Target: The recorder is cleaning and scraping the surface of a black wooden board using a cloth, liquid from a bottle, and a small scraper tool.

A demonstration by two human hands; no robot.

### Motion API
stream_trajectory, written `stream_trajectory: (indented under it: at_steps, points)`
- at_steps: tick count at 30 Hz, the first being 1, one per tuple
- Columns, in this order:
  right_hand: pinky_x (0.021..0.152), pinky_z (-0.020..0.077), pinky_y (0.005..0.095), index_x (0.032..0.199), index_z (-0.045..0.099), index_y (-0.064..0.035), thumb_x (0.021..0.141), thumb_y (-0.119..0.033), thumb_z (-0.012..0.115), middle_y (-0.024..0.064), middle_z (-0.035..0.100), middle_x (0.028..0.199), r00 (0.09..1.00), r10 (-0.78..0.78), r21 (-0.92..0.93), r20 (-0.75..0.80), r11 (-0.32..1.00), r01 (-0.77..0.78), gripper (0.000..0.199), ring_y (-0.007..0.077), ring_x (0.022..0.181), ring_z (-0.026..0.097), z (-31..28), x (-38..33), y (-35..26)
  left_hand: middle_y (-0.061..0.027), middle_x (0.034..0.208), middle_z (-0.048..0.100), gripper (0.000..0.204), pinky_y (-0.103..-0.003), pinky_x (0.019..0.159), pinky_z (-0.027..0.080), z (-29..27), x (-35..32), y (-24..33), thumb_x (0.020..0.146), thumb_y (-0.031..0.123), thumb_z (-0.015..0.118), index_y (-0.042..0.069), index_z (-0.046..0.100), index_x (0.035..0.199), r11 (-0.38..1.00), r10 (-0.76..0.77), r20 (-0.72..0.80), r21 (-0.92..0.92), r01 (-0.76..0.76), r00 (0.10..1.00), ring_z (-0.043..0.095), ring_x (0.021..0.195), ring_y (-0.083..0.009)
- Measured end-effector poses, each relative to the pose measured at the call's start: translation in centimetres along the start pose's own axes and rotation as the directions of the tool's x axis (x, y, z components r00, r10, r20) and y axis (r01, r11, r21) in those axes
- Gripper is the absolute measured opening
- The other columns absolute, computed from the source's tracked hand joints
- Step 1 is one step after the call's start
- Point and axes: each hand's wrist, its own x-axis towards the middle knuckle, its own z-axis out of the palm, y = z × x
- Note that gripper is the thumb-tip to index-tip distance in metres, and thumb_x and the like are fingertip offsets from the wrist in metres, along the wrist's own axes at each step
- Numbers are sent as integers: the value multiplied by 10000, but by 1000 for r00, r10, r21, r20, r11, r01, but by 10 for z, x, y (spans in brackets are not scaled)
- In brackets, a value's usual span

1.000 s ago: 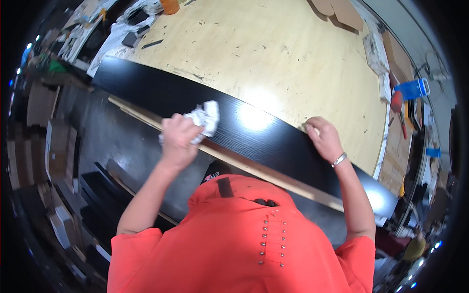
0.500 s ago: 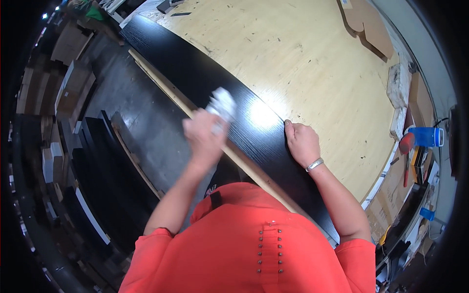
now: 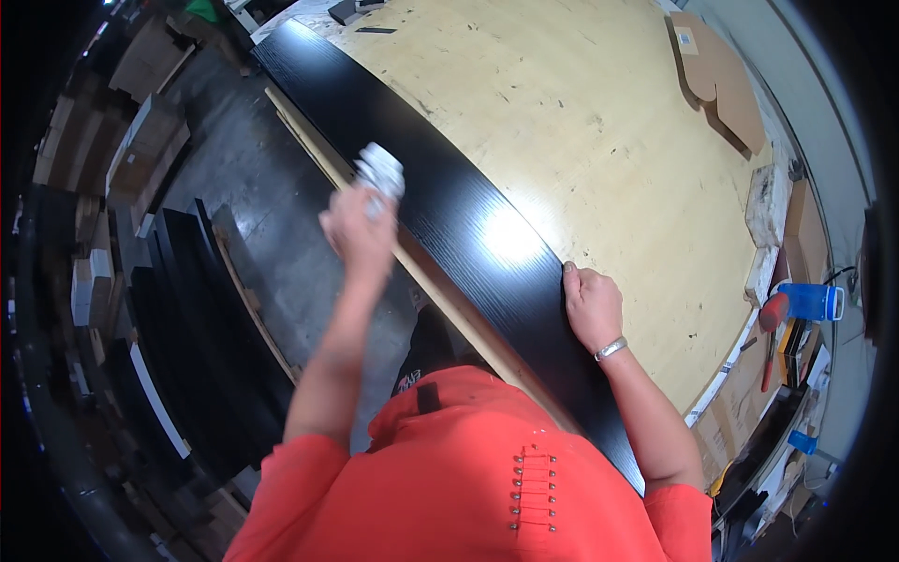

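A long black board (image 3: 421, 169) with a fine wood grain lies slantwise along the near edge of the table. My left hand (image 3: 363, 229) is closed around a crumpled white cloth (image 3: 382, 171), held at the board's left long edge; both are smeared by motion. On the opposite long edge, my right hand (image 3: 593, 302) is closed with its thumb against the board's side. Its curled fingers are partly hidden, and a silver bracelet (image 3: 611, 348) circles that wrist.
The pale, scuffed tabletop (image 3: 562, 122) spreads right of the board. Cut brown cardboard (image 3: 716, 80) lies at the far right. A blue container (image 3: 813, 302) and a red-handled tool (image 3: 773, 314) sit along the right side. Black boards (image 3: 211, 318) are stacked at left; another person (image 3: 211, 28) stands far left.
My left hand has moved left and away along the board with the cloth. The whole view has shifted slightly; my right hand keeps to the board's edge.
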Motion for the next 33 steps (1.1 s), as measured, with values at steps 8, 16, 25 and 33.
stream_trajectory:
  at_steps: [8, 16, 25, 33]
  points:
    - [633, 477, 518, 683, 624, 23, 982, -294, 529, 240, 622, 702, 999, -23, 16, -45, 1000, 24, 445, 444, 664, 606, 9, 1, 1, -73, 843, 548, 184, -408, 763, 371, 5, -9, 2, 716, 114, 768, 120, 632, 839, 1000, -10, -57, -30, 9, 998, 570, 883, -300]
    - [611, 463, 505, 683, 612, 8, 970, -278, 548, 211, 617, 719, 997, -2, 1, -74, 1000, 2, 411, 427, 668, 600, 7, 0, 0, -50, 841, 581, 170, -417, 747, 372, 17, 92, -86, 768, 171, 760, 123, 647, 886, 999, 15, -69, 37, -13, 998, 588, 899, -273]
    - [651, 505, 453, 759, 691, -20, 918, -265, 610, 171, 646, 740, 971, 1, -56, -239, 998, -14, 303, 370, 694, 634, 11, -3, -4, -93, 947, 664, 244, -467, 776, 425, 28, 258, -182, 841, 291, 723, 107, 709, 1001, 963, 70, -5, 263, -66, 998, 640, 950, -309]
    - [698, 530, 413, 858, 675, -20, 855, -109, 657, 143, 668, 857, 833, -108, -172, -543, 985, 15, 91, 338, 784, 647, 14, -8, -4, -64, 810, 598, 108, -438, 714, 457, 15, 20, 63, 721, 42, 669, 113, 665, 802, 502, 864, 435, -780, -374, 253, 586, 789, -293]
